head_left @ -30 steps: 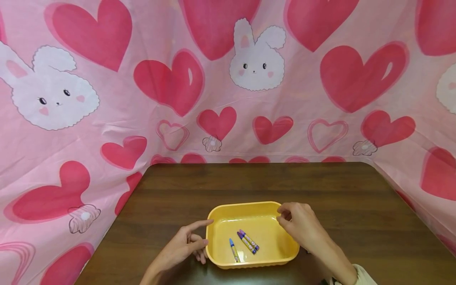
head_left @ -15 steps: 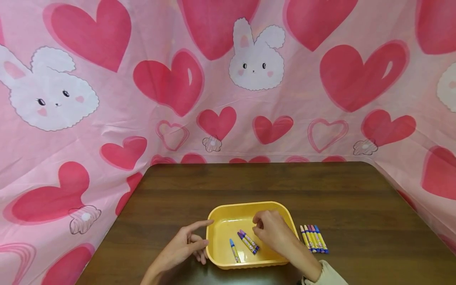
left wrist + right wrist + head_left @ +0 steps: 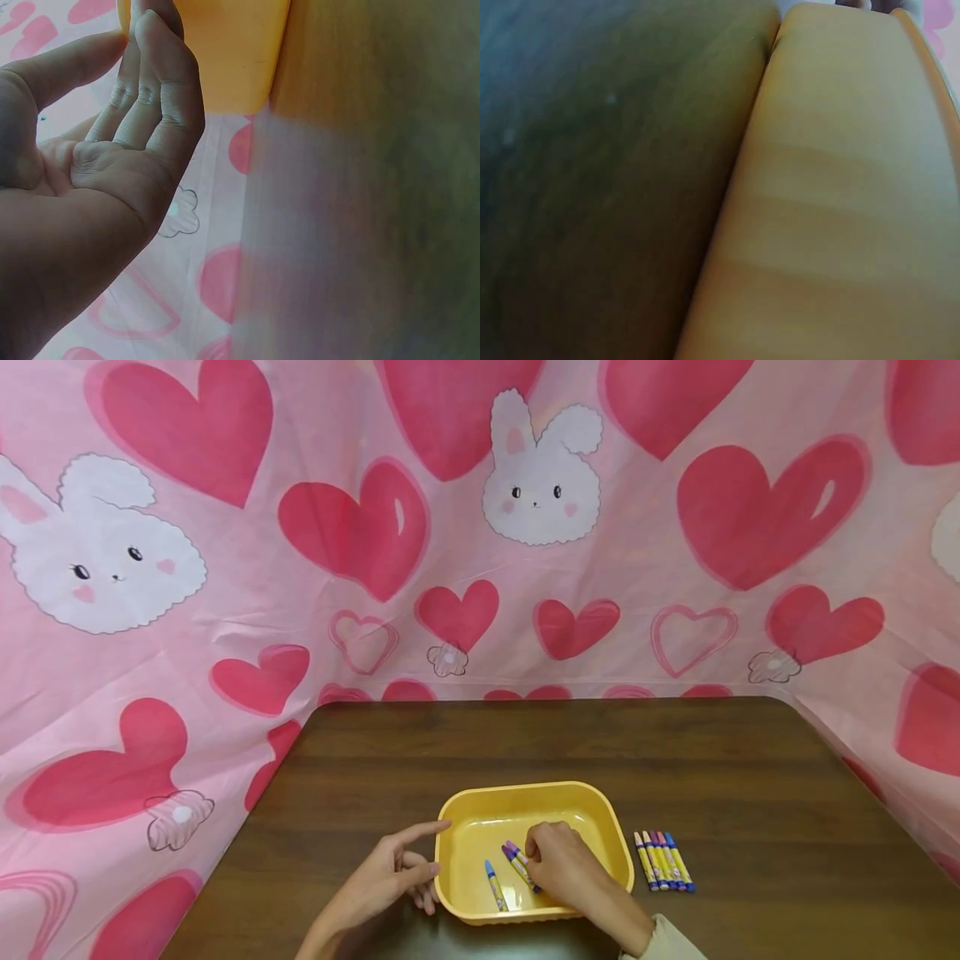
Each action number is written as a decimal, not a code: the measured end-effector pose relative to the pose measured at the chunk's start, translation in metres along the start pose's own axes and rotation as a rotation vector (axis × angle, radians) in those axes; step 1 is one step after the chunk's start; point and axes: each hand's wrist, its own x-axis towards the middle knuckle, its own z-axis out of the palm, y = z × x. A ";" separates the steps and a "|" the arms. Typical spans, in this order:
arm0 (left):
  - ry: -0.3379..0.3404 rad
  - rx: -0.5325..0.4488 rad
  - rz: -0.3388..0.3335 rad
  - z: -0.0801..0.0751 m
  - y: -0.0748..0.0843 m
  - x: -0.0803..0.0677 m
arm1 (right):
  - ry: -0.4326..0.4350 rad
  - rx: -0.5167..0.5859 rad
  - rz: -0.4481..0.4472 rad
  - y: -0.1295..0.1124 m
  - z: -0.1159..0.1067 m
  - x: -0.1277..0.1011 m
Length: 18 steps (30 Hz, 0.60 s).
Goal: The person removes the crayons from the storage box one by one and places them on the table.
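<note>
A yellow plastic tray (image 3: pixel 525 791) sits near the front of the brown table. My left hand (image 3: pixel 395 870) rests on the table with relaxed fingers (image 3: pixel 142 97) against the tray's left wall (image 3: pixel 225 52). My right hand (image 3: pixel 557 862) reaches down into the tray, its curled fingers on two purple crayons (image 3: pixel 513 853). Whether it pinches one is hidden. A blue crayon (image 3: pixel 494 885) lies loose in the tray to their left. The right wrist view shows only the tray's outer wall (image 3: pixel 840 187) and the table top (image 3: pixel 592 187).
A row of several crayons (image 3: pixel 663 860) lies on the table (image 3: pixel 525 735) just right of the tray. Pink cloth with hearts and bunnies (image 3: pixel 480 527) hangs behind the table and down both sides.
My right hand moved left from the tray's right edge into the tray and down onto the purple crayons, uncovering the row of crayons on the table. The left hand stayed put.
</note>
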 end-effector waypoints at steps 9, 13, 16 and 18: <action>0.004 -0.005 -0.019 0.000 0.001 0.000 | -0.007 0.007 0.035 -0.001 0.002 0.001; 0.007 -0.004 -0.022 0.000 0.001 0.001 | -0.005 0.008 0.040 0.000 0.002 0.001; 0.015 0.000 -0.032 0.000 0.001 0.000 | -0.005 0.015 0.040 0.001 0.002 0.001; 0.020 0.004 -0.039 0.001 0.001 0.000 | -0.009 0.024 0.041 0.001 0.002 0.001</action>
